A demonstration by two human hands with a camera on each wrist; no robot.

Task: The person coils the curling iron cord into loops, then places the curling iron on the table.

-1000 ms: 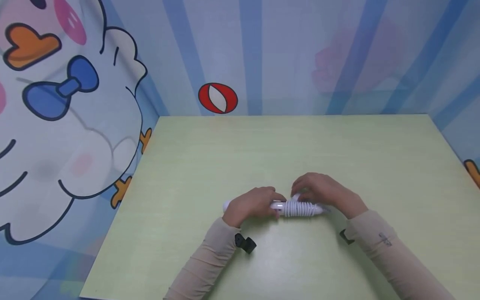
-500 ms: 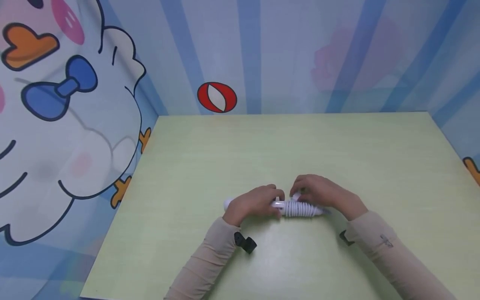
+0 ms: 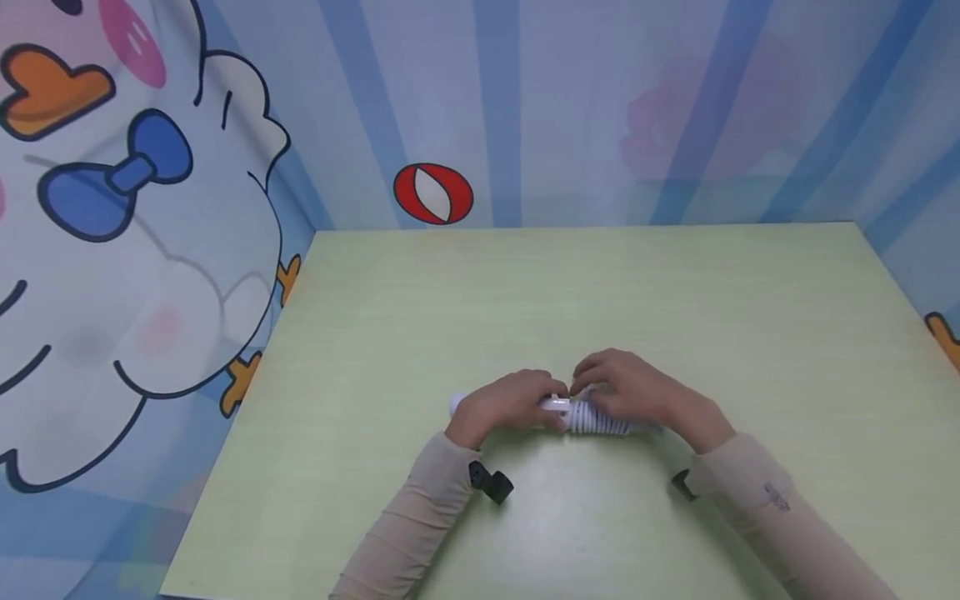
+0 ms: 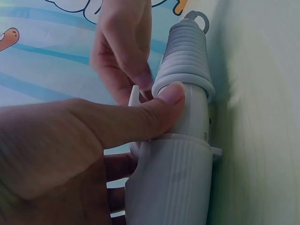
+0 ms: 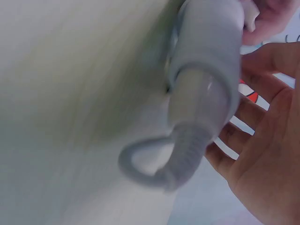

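Observation:
A white hair styling iron lies across the table, its cord wound in tight turns round the right part. My left hand grips its left part; in the left wrist view the thumb presses along the pale shaft beside the coils, near a small raised lever. Behind the coils, my right hand has curled fingers at the cord's inner end, which they seem to pinch; those fingertips are partly hidden. A ribbed sleeve and hanging loop end the iron in the right wrist view.
The pale green table meets a striped blue backdrop at its back edge. Cartoon figures, among them a large white bird, are printed on the left and back panels. A small black wrist camera sits at my left cuff.
My right hand has moved slightly left and lower over the coils, covering the white piece seen at its fingertips before. My left hand keeps its grip almost in place.

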